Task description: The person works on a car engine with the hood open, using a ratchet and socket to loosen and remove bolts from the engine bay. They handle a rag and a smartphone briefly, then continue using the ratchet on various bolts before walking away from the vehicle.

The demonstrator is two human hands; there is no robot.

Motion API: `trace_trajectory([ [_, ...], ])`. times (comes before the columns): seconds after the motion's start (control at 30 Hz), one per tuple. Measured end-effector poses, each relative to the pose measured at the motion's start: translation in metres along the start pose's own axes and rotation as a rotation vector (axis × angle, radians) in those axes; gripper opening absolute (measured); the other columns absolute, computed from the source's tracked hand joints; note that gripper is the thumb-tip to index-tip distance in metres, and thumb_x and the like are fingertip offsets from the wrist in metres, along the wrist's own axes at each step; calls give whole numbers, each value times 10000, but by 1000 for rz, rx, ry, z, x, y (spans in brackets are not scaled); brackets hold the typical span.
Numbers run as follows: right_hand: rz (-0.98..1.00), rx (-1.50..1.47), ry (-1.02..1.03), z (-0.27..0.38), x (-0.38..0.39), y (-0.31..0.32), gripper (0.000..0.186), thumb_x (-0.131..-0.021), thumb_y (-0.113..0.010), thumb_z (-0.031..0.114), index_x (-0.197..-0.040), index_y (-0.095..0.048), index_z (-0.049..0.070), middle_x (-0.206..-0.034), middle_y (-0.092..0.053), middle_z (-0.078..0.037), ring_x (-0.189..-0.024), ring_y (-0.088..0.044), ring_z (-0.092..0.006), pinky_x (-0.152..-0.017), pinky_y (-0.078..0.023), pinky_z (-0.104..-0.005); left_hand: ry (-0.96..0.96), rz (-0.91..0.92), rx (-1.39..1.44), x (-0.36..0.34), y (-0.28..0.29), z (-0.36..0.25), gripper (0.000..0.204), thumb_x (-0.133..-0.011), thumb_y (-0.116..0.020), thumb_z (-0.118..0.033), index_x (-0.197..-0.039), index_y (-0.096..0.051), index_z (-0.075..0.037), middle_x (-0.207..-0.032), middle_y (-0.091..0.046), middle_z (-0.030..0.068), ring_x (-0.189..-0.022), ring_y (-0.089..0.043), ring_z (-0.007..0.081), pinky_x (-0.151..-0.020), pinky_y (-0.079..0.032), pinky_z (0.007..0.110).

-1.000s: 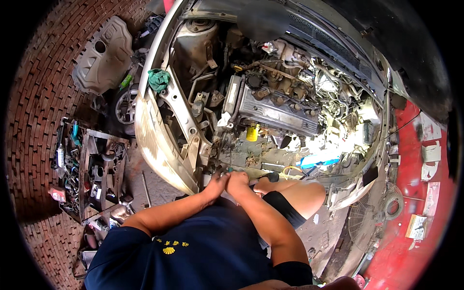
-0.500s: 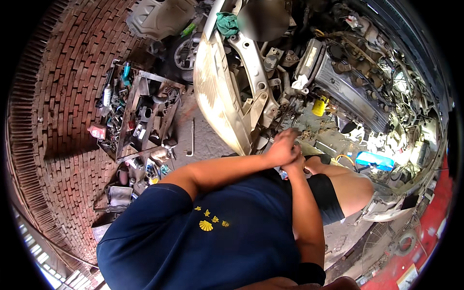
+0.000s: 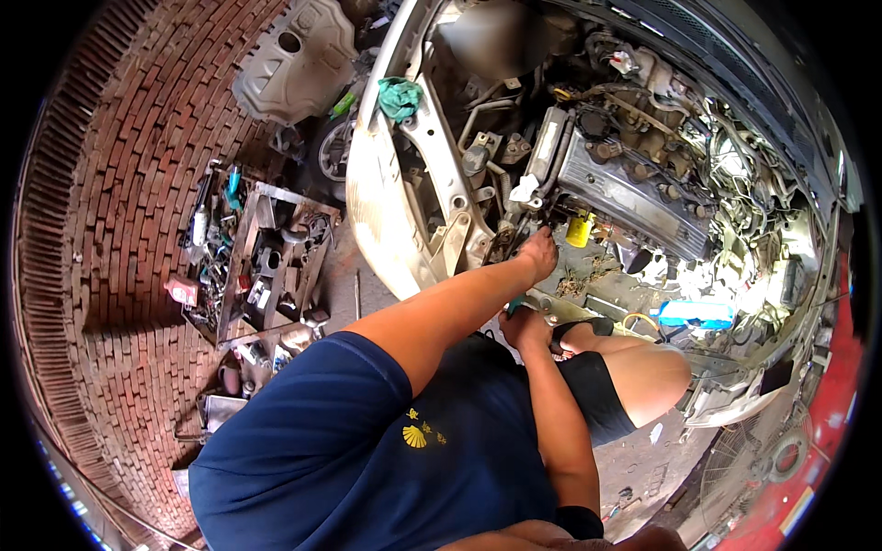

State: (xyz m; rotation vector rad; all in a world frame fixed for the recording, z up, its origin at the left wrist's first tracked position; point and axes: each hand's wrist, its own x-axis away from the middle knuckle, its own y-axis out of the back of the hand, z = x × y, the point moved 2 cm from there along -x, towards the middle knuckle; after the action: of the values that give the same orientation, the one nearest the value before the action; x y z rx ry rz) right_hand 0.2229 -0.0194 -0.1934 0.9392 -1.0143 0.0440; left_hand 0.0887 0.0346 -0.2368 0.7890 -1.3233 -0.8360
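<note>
Teal in colour, a small object (image 3: 514,302) sits in the curled right hand (image 3: 526,328) before the open car (image 3: 372,220); the left hand (image 3: 540,253), touching the right earlier, now reaches beside the engine (image 3: 634,197), its grip unclear.

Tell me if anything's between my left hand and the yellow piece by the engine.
Nothing visible stands between your left hand and the yellow piece: it shows just to the hand's right, near the silver engine cover. This single view doesn't settle the depth.
</note>
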Motion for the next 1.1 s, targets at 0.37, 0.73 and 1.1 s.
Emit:
trace_trajectory([
  [0.37, -94, -77, -24, -10, -3, -7, 559, -913, -612, 557, -1196, -746, 95, -1171, -758, -193, -1094, -737, -370, -914, -582, -527, -79, 86, -201, 3, 8, 1, 366, -991, -547, -292, -1251, -767, -159, -1295, -719, 49, -1296, -572, 224, -1091, -307, 455],
  [0.73, -64, -160, -63, -2, 7, 6, 530, -865, -685, 516, -1170, -728, 83, -1118, -754, -221, -1067, -734, -389, -936, -568, -519, -60, -19, -208, -1, -6, 9, 345, -976, -545, -274, -1178, -799, -158, -1234, -744, 49, -1268, -581, 213, -1080, -306, 437],
  [1.1, -67, -178, -59, -6, 4, 2, 518, -879, -660, 499, -1137, -731, 55, -1119, -749, -232, -1070, -730, -391, -955, -562, -507, -75, 81, -202, 0, 5, 5, 382, -1029, -498, -281, -1298, -754, -192, -1363, -708, 32, -1335, -569, 205, -1155, -249, 469],
])
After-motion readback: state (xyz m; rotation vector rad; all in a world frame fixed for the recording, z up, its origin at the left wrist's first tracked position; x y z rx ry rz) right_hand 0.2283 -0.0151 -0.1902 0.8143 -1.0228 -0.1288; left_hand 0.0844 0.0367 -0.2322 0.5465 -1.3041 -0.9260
